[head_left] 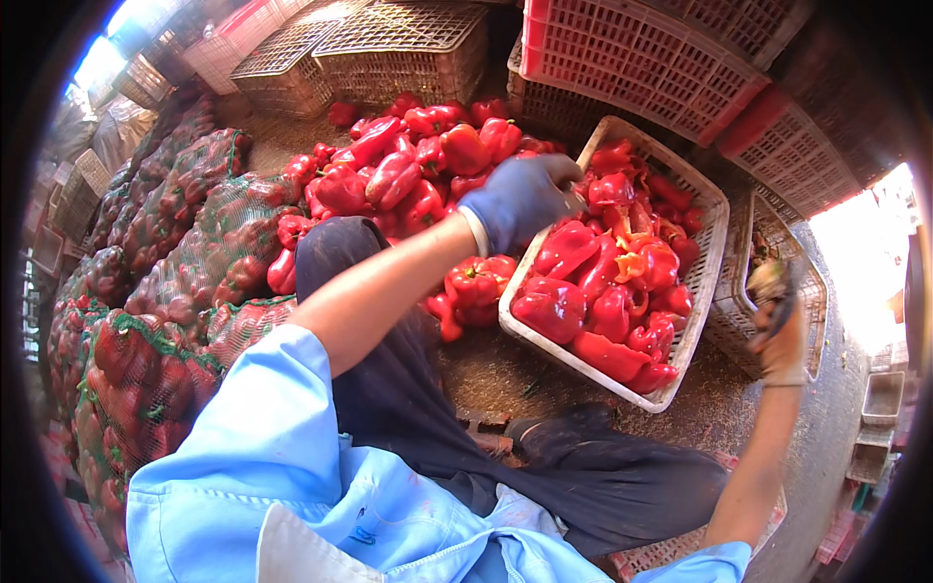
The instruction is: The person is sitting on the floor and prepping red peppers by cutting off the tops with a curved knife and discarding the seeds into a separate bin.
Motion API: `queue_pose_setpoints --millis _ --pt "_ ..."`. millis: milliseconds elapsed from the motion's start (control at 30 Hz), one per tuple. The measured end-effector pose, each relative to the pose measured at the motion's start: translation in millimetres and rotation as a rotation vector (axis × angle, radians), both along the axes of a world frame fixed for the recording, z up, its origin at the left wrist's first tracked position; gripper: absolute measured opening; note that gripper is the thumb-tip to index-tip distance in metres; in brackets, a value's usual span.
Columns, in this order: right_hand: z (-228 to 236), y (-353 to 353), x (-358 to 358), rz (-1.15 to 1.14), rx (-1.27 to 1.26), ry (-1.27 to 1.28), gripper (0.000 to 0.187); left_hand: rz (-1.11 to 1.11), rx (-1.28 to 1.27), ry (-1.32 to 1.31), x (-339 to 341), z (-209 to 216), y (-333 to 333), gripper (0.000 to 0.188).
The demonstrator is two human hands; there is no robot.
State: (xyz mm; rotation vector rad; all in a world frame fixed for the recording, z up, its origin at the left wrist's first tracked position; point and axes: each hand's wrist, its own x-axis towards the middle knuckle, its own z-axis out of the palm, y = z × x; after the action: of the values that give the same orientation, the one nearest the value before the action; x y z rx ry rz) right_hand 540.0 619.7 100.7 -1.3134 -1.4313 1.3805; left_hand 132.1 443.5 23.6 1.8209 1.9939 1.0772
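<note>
My left hand, in a blue glove, is over the upper left rim of a white plastic crate. Its fingers are apart, and nothing shows between them. Halved and opened red bell peppers fill the crate. Out to the right, my right hand wears a dark and tan glove and is closed. A blurred pale yellowish-green piece, perhaps a pepper core, shows at its fingertips; what the fingers grip is not clear. Below that hand is a second openwork crate. Whole red bell peppers lie heaped left of the white crate.
Green mesh sacks full of red peppers stand along the left. Stacked red and white crates rise at the far right, with dusty crates at the back. My bent legs are close to the white crate's near edge.
</note>
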Motion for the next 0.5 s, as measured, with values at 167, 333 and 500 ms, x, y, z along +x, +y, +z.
queue_pose_setpoints --millis 167,333,500 --pt "-28 133 95 -0.288 -0.089 0.080 0.049 0.025 -0.393 0.348 -114 -84 20 0.053" --pt "-68 77 85 -0.117 -0.258 0.036 0.041 0.042 -0.823 0.404 -139 -144 -11 0.067" --pt "-37 -12 55 -0.013 -0.103 -0.032 0.040 0.262 -1.009 0.310 -90 -150 -4 0.079"
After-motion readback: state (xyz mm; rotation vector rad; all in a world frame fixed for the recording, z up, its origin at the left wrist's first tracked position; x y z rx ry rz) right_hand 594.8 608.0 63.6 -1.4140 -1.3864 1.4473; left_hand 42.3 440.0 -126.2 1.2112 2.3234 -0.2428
